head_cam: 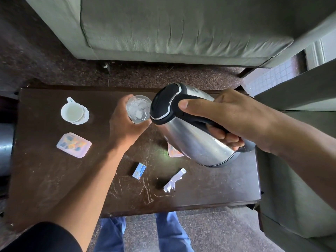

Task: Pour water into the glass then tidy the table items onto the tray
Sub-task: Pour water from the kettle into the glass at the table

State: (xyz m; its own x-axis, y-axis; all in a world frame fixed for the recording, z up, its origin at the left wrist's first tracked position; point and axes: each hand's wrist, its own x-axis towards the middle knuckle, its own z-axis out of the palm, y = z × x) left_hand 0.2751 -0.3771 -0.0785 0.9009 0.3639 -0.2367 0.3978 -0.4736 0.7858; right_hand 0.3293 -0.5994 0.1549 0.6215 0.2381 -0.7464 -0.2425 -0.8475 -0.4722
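While the right hand point(227, 115) grips the tilted steel kettle point(192, 128) by its black handle, spout at the glass point(138, 109), the left hand point(125, 122) wraps fingers around that glass above the dark table point(54, 179).

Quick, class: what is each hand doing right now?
Left hand: closed around the glass.
Right hand: closed on the kettle handle, tilting it.

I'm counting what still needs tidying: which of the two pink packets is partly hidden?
The pink packet under the tilted kettle, right of centre; only its corner shows. The other packet, near the cup, lies fully visible.
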